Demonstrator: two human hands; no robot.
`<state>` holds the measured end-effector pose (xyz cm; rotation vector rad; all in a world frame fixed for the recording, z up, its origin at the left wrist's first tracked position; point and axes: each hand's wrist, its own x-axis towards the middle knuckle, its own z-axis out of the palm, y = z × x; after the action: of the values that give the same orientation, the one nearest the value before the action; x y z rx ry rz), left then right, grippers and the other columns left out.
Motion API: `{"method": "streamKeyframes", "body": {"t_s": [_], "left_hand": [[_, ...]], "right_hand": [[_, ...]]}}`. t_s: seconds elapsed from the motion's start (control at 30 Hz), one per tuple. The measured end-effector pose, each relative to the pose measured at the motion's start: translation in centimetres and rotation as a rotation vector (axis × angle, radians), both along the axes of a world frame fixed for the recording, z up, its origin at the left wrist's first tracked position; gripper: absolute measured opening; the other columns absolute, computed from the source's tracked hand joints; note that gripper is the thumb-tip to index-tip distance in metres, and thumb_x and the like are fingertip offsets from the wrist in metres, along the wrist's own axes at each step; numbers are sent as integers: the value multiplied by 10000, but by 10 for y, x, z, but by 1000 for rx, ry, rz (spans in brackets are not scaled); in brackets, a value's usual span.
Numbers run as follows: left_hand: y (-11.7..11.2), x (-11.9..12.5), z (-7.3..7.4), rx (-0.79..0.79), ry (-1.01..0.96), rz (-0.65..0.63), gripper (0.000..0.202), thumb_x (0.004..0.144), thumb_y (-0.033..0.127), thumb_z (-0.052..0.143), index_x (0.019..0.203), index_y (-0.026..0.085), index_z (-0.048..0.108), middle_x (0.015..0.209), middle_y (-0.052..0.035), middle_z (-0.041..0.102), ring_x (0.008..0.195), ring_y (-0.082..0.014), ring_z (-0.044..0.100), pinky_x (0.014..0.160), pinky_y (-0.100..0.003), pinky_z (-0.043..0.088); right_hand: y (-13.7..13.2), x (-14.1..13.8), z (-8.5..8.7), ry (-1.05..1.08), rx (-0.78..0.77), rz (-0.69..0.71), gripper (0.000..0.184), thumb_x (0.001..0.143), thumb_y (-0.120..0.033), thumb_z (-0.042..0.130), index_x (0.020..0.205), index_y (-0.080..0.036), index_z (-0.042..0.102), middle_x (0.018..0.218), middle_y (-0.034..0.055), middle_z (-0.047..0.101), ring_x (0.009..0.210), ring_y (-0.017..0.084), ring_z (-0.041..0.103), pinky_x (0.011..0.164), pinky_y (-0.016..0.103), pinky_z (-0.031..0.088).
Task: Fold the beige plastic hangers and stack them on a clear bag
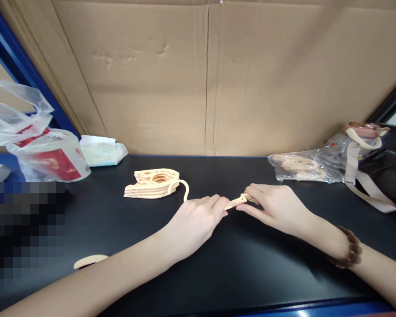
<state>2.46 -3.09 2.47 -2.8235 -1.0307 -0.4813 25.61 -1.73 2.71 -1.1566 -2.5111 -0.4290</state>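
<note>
Across upper half of frame, a cardboard wall (145,110) is standing as backdrop, a vertical seam running nr its ctr. Below, a black table (218,273) is filling most of lower frame.

At L edge, a clear plastic bag (16,119) is sitting w/ a white-&-red tub (59,165) in its lower pt. At R edge, a strapped bottle (366,130) is standing, its beige strap (352,160) hanging down & trailing onto tabletop.

Ctr of frame, L hand (198,222) is reaching in from lower L, back of hand up; fingers are lying together, curled & clamped on a beige jointed hanger (235,203). Right of ctr, R hand (277,207) is coming in from lower R, thumb & fingertips closing on that hanger's jointed end; other R fingers are bending behind, partly hidden. Hanger is being held btwn both hands, just R of ctr, rest of it hiding under L hand.

Upper R of table, a clear packet (303,167) is lying w/ beige pcs inside, nr bottle. Left of ctr, a stack of beige hangers (148,191) is lying folded. Upper L, a white soft pack (105,152) is resting by tub.

Lower R, a brown bracelet (353,248) is circling R wrist. Lower L, a loose curved pc (90,260) is lying partly behind L forearm. Above L knuckles, a beige hook (186,189) is sticking up, overlapping stack in view; can't tell what it's joining.
</note>
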Motion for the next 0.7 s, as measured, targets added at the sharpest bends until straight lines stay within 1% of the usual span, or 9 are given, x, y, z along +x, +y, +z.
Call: {"method": "streamKeyframes", "body": {"t_s": [0.17, 0.27, 0.37, 0.53, 0.7], "left_hand": [[-2, 1, 0, 146, 84, 9, 95, 996, 155, 432, 989, 154, 527, 798, 2, 604, 642, -186, 615, 504, -286, 441], [-3, 2, 0, 237, 119, 4, 80, 974, 126, 461, 976, 142, 539, 754, 6, 582, 603, -187, 592, 489, -299, 442], [-5, 1, 0, 314, 133, -4, 56, 942, 102, 509, 971, 131, 546, 734, 10, 566, 583, -187, 575, 480, -314, 441], [-4, 1, 0, 340, 110, 3, 53, 926, 88, 525, 941, 133, 548, 728, 13, 563, 585, -181, 575, 467, -310, 431], [-3, 0, 1, 326, 107, 8, 68, 937, 91, 508, 975, 134, 544, 754, 9, 575, 604, -181, 584, 490, -305, 439]], "right_hand": [[-2, -3, -2, -28, 127, 4, 474, 1008, -505, 316, 745, -182, 543, 628, -5, 585, 548, 138, 597, 485, 265, 306], [-3, -4, -4, -40, 207, 6, 476, 1010, -499, 320, 750, -175, 553, 622, -8, 579, 539, 132, 592, 476, 265, 299], [-4, -5, -4, -64, 288, 6, 486, 1015, -483, 316, 716, -177, 546, 600, -9, 565, 516, 127, 573, 474, 267, 297], [-5, -9, -3, -106, 392, -16, 478, 1024, -438, 322, 689, -174, 539, 580, -8, 542, 502, 128, 550, 485, 277, 292], [-8, -11, -4, -143, 439, -63, 462, 1019, -433, 348, 693, -169, 544, 596, 2, 544, 514, 136, 536, 507, 287, 290]]}}
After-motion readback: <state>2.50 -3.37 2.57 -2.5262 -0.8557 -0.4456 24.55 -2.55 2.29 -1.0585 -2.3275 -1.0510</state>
